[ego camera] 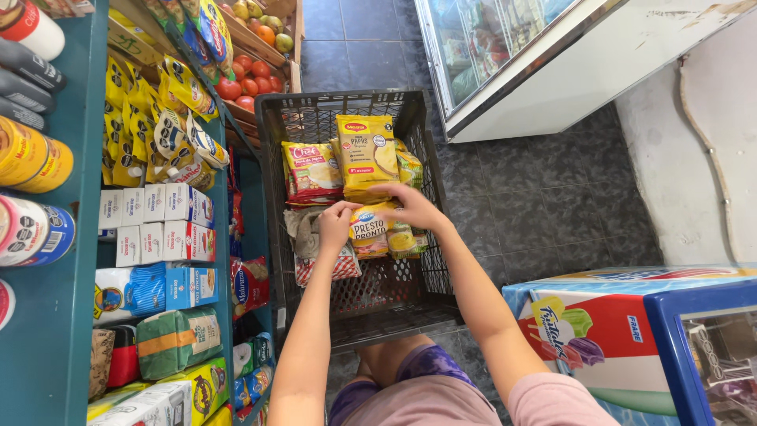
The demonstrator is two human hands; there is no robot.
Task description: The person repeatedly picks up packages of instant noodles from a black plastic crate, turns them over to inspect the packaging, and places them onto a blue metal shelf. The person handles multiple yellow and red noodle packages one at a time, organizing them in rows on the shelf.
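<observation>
Both hands are over a black plastic crate (277,126) that stands on the dark tiled floor (536,197), and this crate is the landmark for all places here. The left hand (337,225) holds the left edge of a yellow food packet (369,230) with a narrow grip, the fingertips pinched on the packet. The right hand (415,207) lies over the top right part of the same packet with the fingers curled on it, so its grip is also closed on the packet. The packet is inside the crate, near the middle, a little above the crate bottom. Toward the far wall of the crate a taller yellow packet (367,150) stands upright, and just left of it lies a packet with red and green colours (311,170). Under the left hand a red and white checked bag (341,266) rests on the crate bottom. To the left of the crate there is a teal shelf unit (69,237) with white boxes (158,221), yellow sachets (134,118) and tins. Behind the crate, on the left, red tomatoes (246,83) lie in a wooden box. To the right of the crate stand a white glass-top freezer (568,71) and, nearer to the person, a blue ice-cream freezer (631,331).
</observation>
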